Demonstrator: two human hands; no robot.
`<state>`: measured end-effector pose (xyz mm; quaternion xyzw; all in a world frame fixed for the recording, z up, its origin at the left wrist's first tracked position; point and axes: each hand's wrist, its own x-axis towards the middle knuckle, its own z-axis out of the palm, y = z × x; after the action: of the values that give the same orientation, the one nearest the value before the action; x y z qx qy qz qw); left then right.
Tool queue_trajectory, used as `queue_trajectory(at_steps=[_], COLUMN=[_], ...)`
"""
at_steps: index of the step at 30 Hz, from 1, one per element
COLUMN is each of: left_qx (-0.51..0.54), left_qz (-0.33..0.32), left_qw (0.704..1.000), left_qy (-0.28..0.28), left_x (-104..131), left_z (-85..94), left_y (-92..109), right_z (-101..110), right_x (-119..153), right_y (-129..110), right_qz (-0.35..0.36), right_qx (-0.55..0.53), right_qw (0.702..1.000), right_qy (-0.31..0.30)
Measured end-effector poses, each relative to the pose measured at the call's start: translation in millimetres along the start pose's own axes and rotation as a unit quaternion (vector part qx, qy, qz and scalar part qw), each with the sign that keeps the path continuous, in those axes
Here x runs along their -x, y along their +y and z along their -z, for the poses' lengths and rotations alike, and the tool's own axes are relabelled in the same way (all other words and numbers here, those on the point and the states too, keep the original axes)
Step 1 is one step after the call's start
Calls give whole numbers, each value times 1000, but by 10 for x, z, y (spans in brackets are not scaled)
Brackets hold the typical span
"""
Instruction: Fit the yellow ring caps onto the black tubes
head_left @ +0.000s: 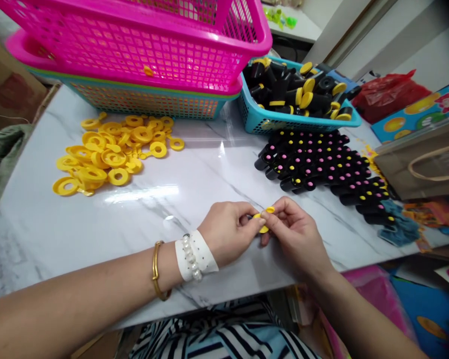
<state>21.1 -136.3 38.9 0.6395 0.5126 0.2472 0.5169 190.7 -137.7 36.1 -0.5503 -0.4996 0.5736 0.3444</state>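
Hands (224, 233) (298, 232) hold yellow pc (264, 230) nr tbl (217, 174) edge, space L.

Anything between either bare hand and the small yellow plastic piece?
Nothing visible. The bare left hand and bare right hand both have fingers on the small yellow plastic piece. The black plastic cylinders with pink and yellow tips sit farther off, not between.
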Motion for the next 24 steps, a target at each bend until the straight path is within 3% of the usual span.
queue_trajectory(at_steps=[6, 9, 11, 14, 18, 20, 24], left_qx=[-31, -112, -184, -230, -212, -207, -230], left_qz=[-73, -131, -154, -156, -142, -143, -124], left_qw=[995, 982, 968, 958, 966, 967, 965], left_qy=[61, 76, 75, 69, 43, 30, 9], left_x=[74, 97, 97, 87, 27, -20, -44], left_z=[-99, -121, -115, -97, -69, -47, -18], left_y=[-88, -121, -126, -123, -132, -136, -114], right_z=[-21, -1, 36, 108, 171, 172, 99], right_x=[9, 33, 24, -50, -219, -273, -167], right_y=[57, 93, 102, 49, -68, -92, -104], right_qz=[22, 55, 51, -10, -88, -84, -43], right_qx=[-31, -40, -64, -82, -28, 1, 32], right_qw=[999, 998, 997, 994, 980, 976, 981], right_qy=[-9, 10, -11, -77, -179, -202, -187])
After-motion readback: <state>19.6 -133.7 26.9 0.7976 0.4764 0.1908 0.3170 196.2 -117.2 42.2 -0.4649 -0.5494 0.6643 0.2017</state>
